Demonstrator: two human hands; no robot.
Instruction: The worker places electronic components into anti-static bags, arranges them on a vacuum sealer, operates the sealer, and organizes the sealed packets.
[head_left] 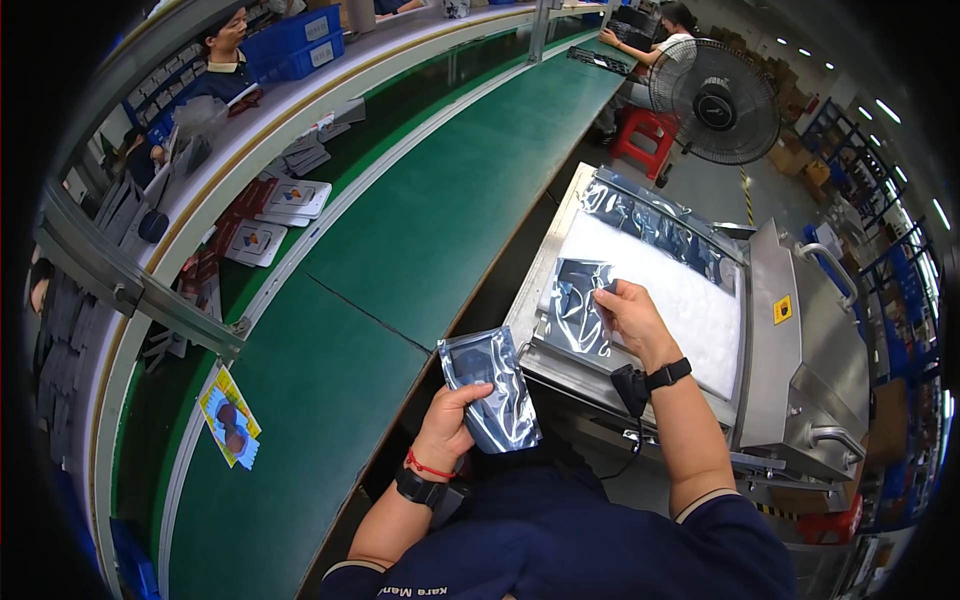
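My left hand (448,425) holds a shiny silver foil pouch (492,385) upright over my lap, near the edge of the green bench. My right hand (628,312) presses on a second silver pouch (572,305) that lies flat on the white pad (690,300) of a steel sealing machine (800,330). A row of more silver pouches (650,225) lies along the pad's far edge. Each wrist wears a dark band, and a red cord sits on the left one.
A long green conveyor bench (420,230) runs along my left, with boxed items (275,215) and a coloured leaflet (232,418). Blue bins (295,45) sit on the upper shelf. Other people work beyond it and at the far end. A standing fan (715,100) and red stool (645,135) stand behind the machine.
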